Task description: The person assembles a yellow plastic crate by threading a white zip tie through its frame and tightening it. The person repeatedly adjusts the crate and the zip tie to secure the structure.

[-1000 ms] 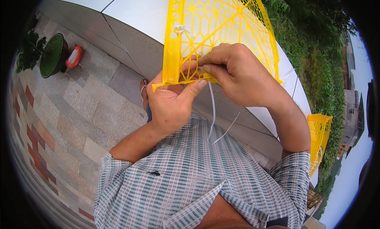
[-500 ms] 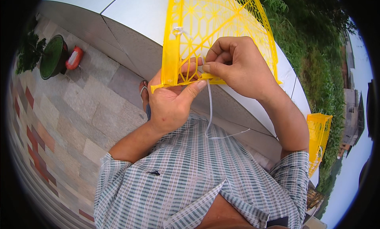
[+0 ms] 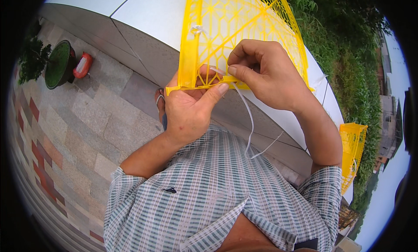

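Note:
A yellow openwork plastic crate (image 3: pixel 188 56) rests on the white ledge in front of me. My left hand (image 3: pixel 189 112) is closed on its near lower edge, thumb on top and fingers behind the lattice. A thin white cord (image 3: pixel 250 117) passes through the lattice beside my left fingertips and hangs down in a loop over my shirt. Just to the right, my right hand (image 3: pixel 272 77) is closed in a pinch at the cord where it comes through the lattice; its fingertips partly hide the hold. Higher up the crate's left strip sits a white knot (image 3: pixel 197 30).
The white ledge (image 3: pixel 148 16) runs diagonally, with green plants (image 3: pixel 352 77) beyond it. Another yellow crate (image 3: pixel 352 152) stands on it at the right. On the paved floor (image 3: pixel 100 117) at left are a round plant pot (image 3: pixel 61 64) and a red object (image 3: pixel 82 65).
My right hand has shifted slightly right and down, drawing the cord along. The hanging cord loop has swung to the right. The crate's near edge has tilted slightly; my left hand keeps its hold.

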The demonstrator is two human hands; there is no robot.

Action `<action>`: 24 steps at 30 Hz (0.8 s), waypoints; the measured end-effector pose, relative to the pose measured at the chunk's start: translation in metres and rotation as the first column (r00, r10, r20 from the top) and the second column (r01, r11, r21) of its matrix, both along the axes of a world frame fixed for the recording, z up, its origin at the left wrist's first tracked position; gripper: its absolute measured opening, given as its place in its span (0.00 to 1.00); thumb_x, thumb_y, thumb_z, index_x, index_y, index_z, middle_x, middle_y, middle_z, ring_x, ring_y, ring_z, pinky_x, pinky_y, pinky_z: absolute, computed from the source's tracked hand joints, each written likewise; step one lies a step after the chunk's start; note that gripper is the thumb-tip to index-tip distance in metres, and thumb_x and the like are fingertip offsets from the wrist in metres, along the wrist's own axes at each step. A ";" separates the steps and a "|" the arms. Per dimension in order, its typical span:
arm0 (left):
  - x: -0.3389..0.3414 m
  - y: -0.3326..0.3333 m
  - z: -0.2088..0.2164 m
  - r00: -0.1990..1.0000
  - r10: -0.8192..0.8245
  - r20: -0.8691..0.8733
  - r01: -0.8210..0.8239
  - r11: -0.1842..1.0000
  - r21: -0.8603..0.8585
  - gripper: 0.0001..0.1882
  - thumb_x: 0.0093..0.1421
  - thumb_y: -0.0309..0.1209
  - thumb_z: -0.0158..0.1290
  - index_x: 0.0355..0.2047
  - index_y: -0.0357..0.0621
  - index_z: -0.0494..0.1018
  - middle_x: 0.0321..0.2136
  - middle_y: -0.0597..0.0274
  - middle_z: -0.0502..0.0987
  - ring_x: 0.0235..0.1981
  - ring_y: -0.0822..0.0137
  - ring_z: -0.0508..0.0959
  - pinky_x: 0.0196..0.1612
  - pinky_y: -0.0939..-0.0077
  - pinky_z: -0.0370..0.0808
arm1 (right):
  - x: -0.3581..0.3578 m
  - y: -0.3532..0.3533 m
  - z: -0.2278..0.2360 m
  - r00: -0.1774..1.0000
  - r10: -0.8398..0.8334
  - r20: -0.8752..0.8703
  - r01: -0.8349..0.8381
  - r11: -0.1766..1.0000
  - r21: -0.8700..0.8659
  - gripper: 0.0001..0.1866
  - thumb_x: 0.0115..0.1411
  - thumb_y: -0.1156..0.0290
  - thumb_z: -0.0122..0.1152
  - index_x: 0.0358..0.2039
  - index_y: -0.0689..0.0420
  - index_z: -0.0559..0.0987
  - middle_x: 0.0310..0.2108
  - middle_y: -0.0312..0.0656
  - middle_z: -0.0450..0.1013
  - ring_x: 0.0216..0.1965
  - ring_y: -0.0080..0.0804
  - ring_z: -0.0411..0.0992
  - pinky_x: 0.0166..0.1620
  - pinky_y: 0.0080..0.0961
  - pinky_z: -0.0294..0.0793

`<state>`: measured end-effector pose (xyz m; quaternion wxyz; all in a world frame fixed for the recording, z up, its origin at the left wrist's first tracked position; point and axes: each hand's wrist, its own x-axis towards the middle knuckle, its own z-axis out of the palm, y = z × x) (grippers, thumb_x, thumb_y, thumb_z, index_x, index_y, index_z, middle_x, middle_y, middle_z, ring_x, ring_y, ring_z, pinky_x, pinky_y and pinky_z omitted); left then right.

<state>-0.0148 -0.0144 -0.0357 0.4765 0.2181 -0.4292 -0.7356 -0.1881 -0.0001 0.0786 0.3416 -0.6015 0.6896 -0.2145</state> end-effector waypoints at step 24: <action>-0.004 0.007 -0.012 0.991 0.132 -0.026 -0.134 0.987 -0.088 0.22 0.61 0.14 0.64 0.55 0.31 0.75 0.49 0.53 0.83 0.51 0.65 0.83 0.58 0.67 0.80 | 0.007 -0.023 0.006 0.982 0.094 -0.163 -0.092 0.996 0.021 0.06 0.53 0.77 0.67 0.24 0.67 0.83 0.18 0.39 0.77 0.20 0.19 0.72 0.26 0.22 0.73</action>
